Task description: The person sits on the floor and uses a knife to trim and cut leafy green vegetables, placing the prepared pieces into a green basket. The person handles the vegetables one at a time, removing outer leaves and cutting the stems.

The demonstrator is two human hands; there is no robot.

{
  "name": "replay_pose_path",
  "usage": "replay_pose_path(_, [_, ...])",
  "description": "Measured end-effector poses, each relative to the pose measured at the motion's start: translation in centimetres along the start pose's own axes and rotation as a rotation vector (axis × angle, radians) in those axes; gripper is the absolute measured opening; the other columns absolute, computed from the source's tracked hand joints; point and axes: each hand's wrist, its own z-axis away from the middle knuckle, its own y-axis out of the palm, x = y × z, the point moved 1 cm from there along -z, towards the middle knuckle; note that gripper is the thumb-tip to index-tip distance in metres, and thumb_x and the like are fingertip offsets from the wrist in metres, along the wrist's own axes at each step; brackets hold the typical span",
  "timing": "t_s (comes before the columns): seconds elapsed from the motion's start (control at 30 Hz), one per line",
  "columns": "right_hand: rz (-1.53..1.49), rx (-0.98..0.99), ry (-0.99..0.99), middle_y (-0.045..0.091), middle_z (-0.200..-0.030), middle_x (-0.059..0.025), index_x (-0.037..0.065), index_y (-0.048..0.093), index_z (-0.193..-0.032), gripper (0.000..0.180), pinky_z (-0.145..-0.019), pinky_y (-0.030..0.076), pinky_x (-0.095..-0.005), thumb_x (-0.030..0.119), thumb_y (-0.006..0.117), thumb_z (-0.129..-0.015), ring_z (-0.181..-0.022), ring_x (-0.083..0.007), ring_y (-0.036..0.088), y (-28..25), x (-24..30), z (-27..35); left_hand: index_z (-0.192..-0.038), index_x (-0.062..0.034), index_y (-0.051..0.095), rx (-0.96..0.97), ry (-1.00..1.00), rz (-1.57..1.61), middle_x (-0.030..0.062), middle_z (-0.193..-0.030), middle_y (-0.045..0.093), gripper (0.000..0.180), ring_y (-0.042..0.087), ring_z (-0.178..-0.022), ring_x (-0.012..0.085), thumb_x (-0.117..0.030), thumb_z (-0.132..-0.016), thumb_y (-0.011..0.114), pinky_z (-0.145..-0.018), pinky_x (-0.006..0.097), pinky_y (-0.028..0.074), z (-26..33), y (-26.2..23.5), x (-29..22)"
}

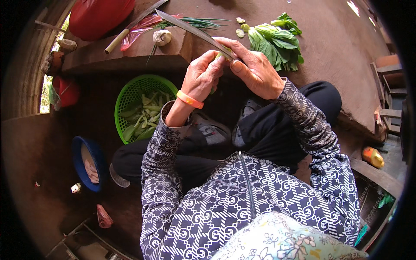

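My right hand (pixel 253 69) grips the handle of a long dark knife (pixel 190 29), its blade slanting up to the left. My left hand (pixel 201 78), with an orange band at the wrist, pinches a small pale green vegetable piece (pixel 222 54) right against the blade. Both hands meet above my knees. Below the left hand stands a green plastic basket (pixel 125 97) holding cut green leaves and stems. A bunch of leafy greens (pixel 277 41) lies on the wooden platform beyond my right hand, with cut stem ends (pixel 240 30) beside it.
On the platform lie a second knife with a wooden handle (pixel 130 26), a garlic bulb (pixel 162 37), green onions (pixel 203 21) and a red bag (pixel 102 15). A blue bowl (pixel 86 162) sits on the floor at left. An orange bottle (pixel 372 157) stands at right.
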Motion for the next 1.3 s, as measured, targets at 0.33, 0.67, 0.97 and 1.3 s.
replay_pose_path(0.33, [0.15, -0.083, 0.121, 0.067, -0.083, -0.0217, -0.001, 0.053, -0.112, 0.065, -0.073, 0.055, -0.0431, 0.063, 0.045, -0.098, -0.081, -0.0407, 0.069, -0.2, -1.7, -0.7, -0.103, -0.0013, 0.067, 0.009, 0.089, -0.058, -0.004, -0.073, 0.058, 0.02, 0.05, -0.067, 0.0047, -0.019, -0.101, 0.058, -0.061, 0.022, 0.044, 0.4, 2.1, -0.1])
replay_pose_path(0.67, [-0.267, -0.211, 0.229, 0.066, -0.084, -0.005, 0.009, 0.049, -0.139, 0.043, -0.056, 0.048, -0.023, 0.03, 0.053, -0.103, -0.067, -0.0107, 0.06, -6.5, -9.9, -8.4, -0.108, -0.0019, 0.074, -0.334, 0.235, -0.708, 0.0089, -0.084, 0.074, 0.027, 0.064, -0.074, 0.0096, -0.024, -0.094, 0.069, -0.069, 0.027, 0.051, 3.4, -8.6, 3.2])
replay_pose_path(0.97, [0.798, -0.132, 0.64, 0.07, -0.107, -0.0255, 0.001, 0.075, -0.101, 0.052, -0.092, 0.053, -0.0452, 0.048, 0.063, -0.083, -0.103, -0.0413, 0.068, -12.9, -22.2, -5.9, -0.118, -0.0173, 0.07, -0.53, -0.576, -1.696, 0.0146, -0.109, 0.072, 0.042, 0.069, -0.099, 0.0336, -0.039, -0.082, 0.076, -0.082, 0.046, 0.055, 10.6, -19.8, 5.9])
replay_pose_path(1.3, [0.853, 0.027, 0.743, 0.068, -0.115, -0.0249, 0.0, 0.07, -0.111, 0.05, -0.094, 0.053, -0.0443, 0.031, 0.074, -0.072, -0.108, -0.0379, 0.067, -12.4, -21.7, -3.5, -0.116, -0.0143, 0.073, -0.363, -0.367, -1.309, 0.0115, -0.104, 0.075, 0.046, 0.071, -0.096, 0.03, -0.045, -0.082, 0.074, -0.084, 0.041, 0.056, 7.4, -13.9, 7.2])
